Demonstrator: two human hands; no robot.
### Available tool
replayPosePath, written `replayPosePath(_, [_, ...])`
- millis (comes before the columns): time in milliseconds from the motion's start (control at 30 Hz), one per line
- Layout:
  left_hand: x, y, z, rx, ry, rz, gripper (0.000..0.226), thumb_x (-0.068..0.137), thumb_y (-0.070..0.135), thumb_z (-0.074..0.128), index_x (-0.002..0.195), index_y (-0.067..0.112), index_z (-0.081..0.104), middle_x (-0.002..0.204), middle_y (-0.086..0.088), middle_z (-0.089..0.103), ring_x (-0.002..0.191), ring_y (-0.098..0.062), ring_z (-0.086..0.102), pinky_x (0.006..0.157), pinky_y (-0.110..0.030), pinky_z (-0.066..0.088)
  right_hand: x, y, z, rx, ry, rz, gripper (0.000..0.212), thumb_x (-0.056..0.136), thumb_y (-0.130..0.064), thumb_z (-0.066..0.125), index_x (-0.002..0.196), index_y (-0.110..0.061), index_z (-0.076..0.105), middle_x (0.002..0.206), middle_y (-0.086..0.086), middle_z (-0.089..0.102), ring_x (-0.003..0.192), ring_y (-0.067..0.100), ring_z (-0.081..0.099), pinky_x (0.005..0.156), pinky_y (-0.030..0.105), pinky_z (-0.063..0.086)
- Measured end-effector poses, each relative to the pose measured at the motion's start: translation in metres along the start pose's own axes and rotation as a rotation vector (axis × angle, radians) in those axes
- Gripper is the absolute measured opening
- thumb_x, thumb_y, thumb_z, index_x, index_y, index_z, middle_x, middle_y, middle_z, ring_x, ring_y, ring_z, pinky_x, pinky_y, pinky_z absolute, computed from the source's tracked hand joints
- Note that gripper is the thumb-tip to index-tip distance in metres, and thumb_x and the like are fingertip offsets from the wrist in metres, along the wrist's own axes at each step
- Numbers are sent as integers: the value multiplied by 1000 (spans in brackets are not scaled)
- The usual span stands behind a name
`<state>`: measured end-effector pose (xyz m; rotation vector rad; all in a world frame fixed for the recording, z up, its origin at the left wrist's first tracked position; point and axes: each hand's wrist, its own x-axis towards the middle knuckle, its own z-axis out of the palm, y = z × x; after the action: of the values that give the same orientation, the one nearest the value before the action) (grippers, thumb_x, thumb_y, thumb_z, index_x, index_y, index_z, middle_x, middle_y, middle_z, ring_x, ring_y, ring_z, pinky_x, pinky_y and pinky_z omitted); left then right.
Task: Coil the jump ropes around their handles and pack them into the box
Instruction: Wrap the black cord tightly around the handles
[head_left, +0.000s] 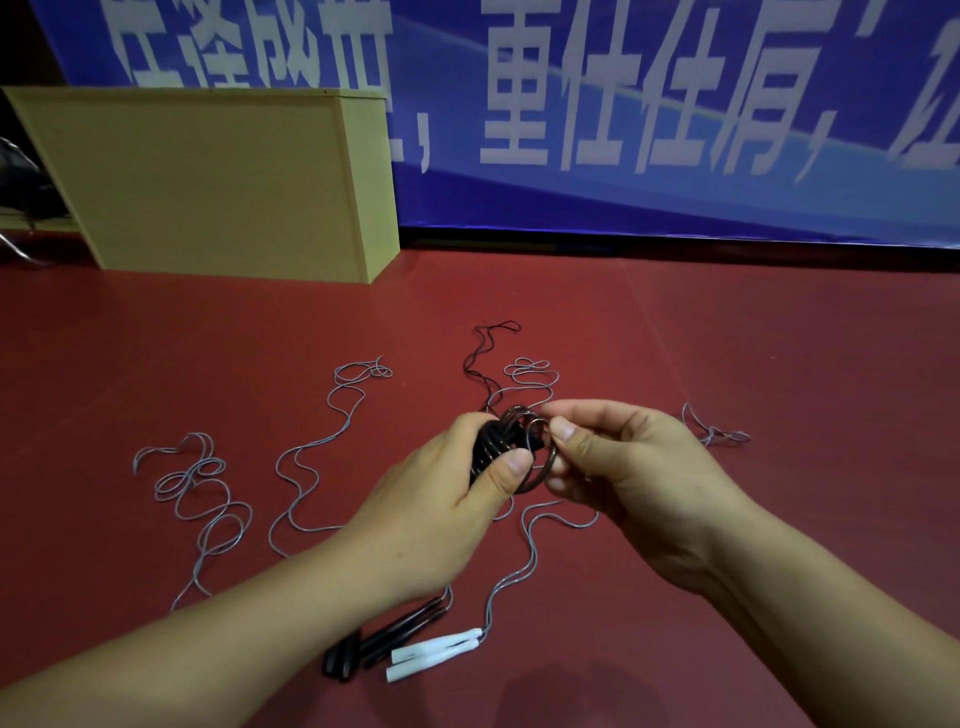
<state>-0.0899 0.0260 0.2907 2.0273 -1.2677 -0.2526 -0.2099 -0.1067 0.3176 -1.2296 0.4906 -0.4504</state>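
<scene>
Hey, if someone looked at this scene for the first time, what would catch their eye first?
Probably the two hands in the middle: the left hand grips a dark coiled rope while the right hand pinches its loops. Around them, grey ropes sprawl loose over the red floor, with white handles and black handles lying near the bottom. A tan box stands at the back left.

place: sports or activity hall, probably a gym or school room | floor: red sport flooring with a seam line, ropes laid straight on it | back edge: large blue banner with big white Chinese characters | far left corner: plain yellow wooden box standing on the floor
</scene>
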Motion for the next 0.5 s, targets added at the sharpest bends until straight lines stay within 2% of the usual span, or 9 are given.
replayPosePath(200, [-3, 4, -1, 32, -49, -11, 53, 82, 74, 28, 115, 38, 48, 91, 18, 58, 88, -6, 56, 82, -36, 48, -4, 0, -1, 3, -49, 97, 13, 90, -7, 62, 98, -1, 71, 59, 4, 59, 53, 8, 58, 57, 23, 55])
replayPosePath(333, [-1, 6, 0, -103, -13, -66, 43, 77, 72, 40, 102, 40, 53, 82, 14, 64, 77, -8, 59, 75, -39, 50, -5, 0, 2, 60, -57, 119, 10, 89, -7, 62, 96, -4, 67, 57, 0, 61, 52, 8, 59, 59, 23, 57])
replayPosePath(400, [2, 5, 1, -208, 10, -97, 36, 76, 65, 48, 96, 37, 56, 75, 13, 65, 70, -11, 58, 74, -44, 51, -5, -1, 3, 116, -69, 134, 16, 80, -9, 67, 96, -5, 67, 62, 2, 64, 54, 9, 61, 58, 23, 57])
replayPosePath(500, [7, 3, 2, -323, 33, -101, 37, 73, 61, 54, 96, 33, 60, 87, 4, 72, 87, -23, 66, 86, -52, 51, -6, -2, 6, 166, -90, 158, 23, 68, -12, 70, 91, -8, 68, 69, 8, 65, 56, 12, 62, 55, 23, 57])
